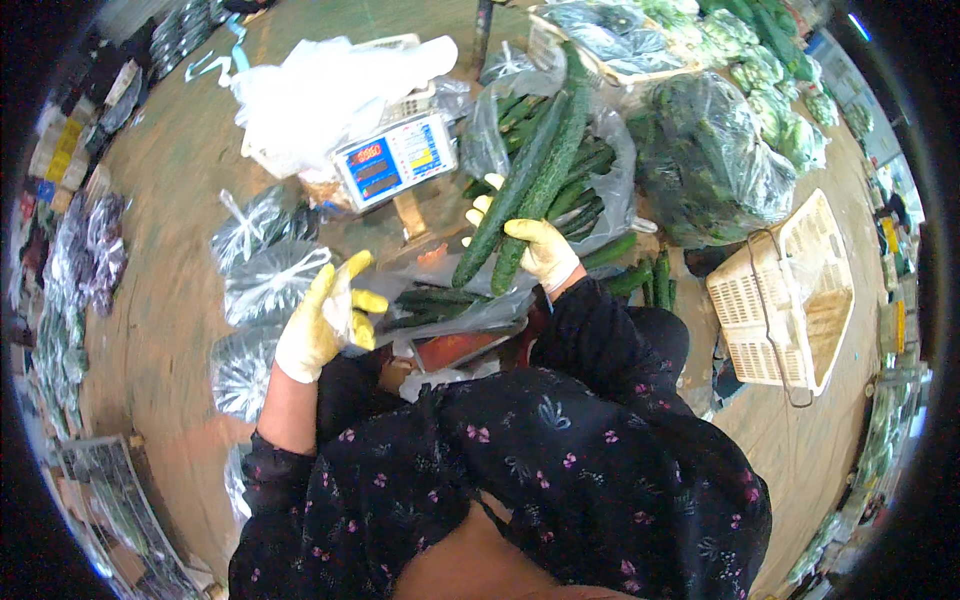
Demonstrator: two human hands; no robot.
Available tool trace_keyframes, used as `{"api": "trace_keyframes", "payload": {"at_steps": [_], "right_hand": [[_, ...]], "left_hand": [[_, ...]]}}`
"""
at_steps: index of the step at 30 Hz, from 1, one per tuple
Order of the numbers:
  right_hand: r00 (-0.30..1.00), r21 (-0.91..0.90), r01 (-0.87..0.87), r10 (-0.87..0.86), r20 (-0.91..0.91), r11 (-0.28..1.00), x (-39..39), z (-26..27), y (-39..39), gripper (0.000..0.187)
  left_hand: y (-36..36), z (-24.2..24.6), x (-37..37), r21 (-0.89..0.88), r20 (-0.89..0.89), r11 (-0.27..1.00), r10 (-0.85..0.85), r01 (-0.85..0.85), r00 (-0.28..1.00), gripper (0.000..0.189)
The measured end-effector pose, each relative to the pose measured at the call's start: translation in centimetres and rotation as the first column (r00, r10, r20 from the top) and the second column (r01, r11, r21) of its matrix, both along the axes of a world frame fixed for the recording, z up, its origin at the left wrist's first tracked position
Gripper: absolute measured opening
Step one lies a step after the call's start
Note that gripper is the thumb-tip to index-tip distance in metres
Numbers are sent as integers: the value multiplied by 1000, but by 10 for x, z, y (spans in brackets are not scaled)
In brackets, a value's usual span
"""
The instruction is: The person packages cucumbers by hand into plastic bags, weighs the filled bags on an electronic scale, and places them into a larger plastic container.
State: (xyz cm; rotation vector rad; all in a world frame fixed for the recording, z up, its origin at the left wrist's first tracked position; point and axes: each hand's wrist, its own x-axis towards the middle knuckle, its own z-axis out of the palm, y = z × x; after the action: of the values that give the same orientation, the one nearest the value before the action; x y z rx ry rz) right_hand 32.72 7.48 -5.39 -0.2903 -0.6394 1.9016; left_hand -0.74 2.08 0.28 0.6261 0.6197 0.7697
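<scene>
Two long cucumbers (517,187) are gripped in my right hand (536,244), which wears a white glove with a yellow palm. They lie slanted above a large open plastic bag (619,172) full of more cucumbers (574,202). My left hand (330,315), gloved alike, is raised with its fingers apart; something whitish, perhaps thin plastic, lies against its palm, and I cannot tell if it is held. Between the hands, another open clear bag (495,311) holds several cucumbers (435,304). A digital scale's display panel (394,161) stands beyond my left hand.
Tied bags of dark green vegetables (274,285) stand on the left. White plastic bags (337,90) lie heaped behind the scale. A stuffed bag of greens (705,157) and a tilted cream plastic crate (780,300) are on the right. Another filled crate (652,75) stands at the back.
</scene>
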Motion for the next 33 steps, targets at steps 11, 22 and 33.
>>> {"api": "trace_keyframes", "payload": {"at_steps": [11,22,33], "right_hand": [[450,99,-237,19,893,967,-51,-96,-27,62],[-168,126,-572,-266,949,810,24,-165,-33,47],[-72,-200,-665,205,976,719,41,-73,10,42]], "left_hand": [[43,-10,-20,-37,174,996,89,-84,981,75],[34,10,1,189,-173,982,28,5,984,100],[55,-15,-6,-19,-9,999,27,-27,1000,90]]}}
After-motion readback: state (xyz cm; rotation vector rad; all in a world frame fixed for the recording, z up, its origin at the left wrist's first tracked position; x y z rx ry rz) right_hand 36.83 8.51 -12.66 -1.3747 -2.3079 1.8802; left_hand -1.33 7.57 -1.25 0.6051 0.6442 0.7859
